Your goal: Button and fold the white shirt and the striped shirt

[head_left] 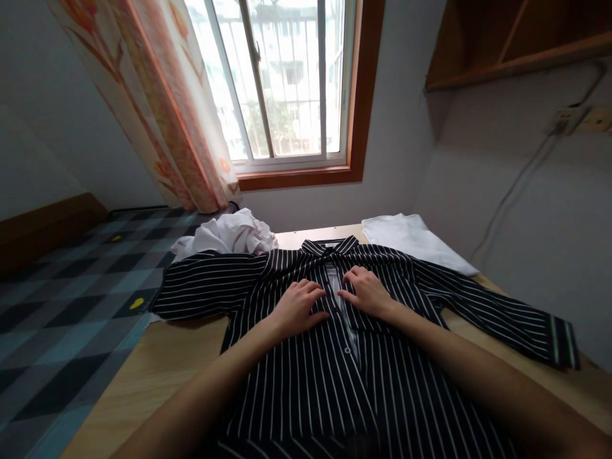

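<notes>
A black shirt with white stripes (306, 376) lies spread front side up, its collar (329, 245) at the far end and its sleeves stretched to both sides. Down the middle the front gapes slightly, and a button (347, 350) shows along that edge. My left hand (300, 307) rests on the chest left of the opening, thumb apart from the fingers. Across the gap, my right hand (367, 291) touches the other front panel, its thumb and fingers also apart. Neither hand visibly grips the cloth.
Under the shirt is a light wooden table (138, 370). Crumpled white cloth (229, 233) lies at the back left, and a flatter white cloth (411, 239) at the back right. A checked bed (62, 299) adjoins on the left. A shelf (516, 64) overhangs the right side.
</notes>
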The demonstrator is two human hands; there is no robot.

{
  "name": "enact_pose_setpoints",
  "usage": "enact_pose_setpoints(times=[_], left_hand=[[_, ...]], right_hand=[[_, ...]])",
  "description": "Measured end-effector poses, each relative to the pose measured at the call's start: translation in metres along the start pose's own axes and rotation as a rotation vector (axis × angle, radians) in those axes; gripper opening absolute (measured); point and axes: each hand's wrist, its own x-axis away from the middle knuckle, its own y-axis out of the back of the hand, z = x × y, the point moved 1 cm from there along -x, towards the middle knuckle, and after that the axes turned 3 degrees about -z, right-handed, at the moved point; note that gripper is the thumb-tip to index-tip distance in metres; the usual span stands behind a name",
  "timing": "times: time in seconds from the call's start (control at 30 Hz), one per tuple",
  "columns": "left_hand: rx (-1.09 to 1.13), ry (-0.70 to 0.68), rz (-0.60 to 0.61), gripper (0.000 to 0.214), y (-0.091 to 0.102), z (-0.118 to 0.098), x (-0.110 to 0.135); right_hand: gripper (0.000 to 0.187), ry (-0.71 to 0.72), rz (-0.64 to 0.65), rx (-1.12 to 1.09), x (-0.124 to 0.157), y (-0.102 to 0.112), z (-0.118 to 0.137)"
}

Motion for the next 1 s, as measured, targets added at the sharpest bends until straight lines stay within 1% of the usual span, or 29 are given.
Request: enact_pose_setpoints(times=[0.03,0.1,0.2,0.3,0.43,0.53,0.63,0.77,0.87,0.93,1.0], left_hand=[[0.025,-0.013,0.008,0.032,-0.009,-0.003,-0.001],[0.058,-0.036,0.027,0.017,-0.02,-0.005,-0.003],[0.089,-0.056,0.037,0.016,-0.024,-0.006,-0.004],[0.146,-0.044,-0.002,0.015,-0.023,-0.008,-0.005],[0.382,-0.027,-0.069,0.011,-0.014,-0.015,0.0],[0.568,-0.063,-0.038,0.008,-0.007,-0.025,0.008],[0.652,-0.086,0.041,0.006,-0.003,-0.032,0.014],[0.648,-0.091,0.15,0.007,-0.002,-0.029,0.014],[0.585,-0.017,0.113,0.015,-0.003,-0.016,0.005],[0.465,0.065,0.083,0.027,-0.008,-0.005,-0.003],[0.324,0.125,0.11,0.043,-0.017,0.006,-0.01]], right_hand=[[0.031,-0.01,0.01,0.005,0.007,0.001,0.005],[0.028,-0.006,0.061,0.006,0.018,0.003,0.014],[0.017,0.013,0.1,0.02,0.024,0.001,0.019],[0.011,0.029,0.087,0.029,0.024,-0.004,0.017],[0.01,0.028,0.07,-0.072,0.023,-0.005,0.011],[0.01,-0.018,0.034,-0.162,0.025,0.001,0.007],[0.011,-0.016,0.04,-0.168,0.032,0.007,0.008],[0.02,0.012,0.074,-0.075,0.044,0.007,0.013],[0.01,0.018,0.063,-0.005,0.047,0.004,0.013],[0.01,0.03,0.08,0.008,0.046,0.004,0.013],[0.012,0.038,0.104,-0.001,0.047,0.006,0.015]])
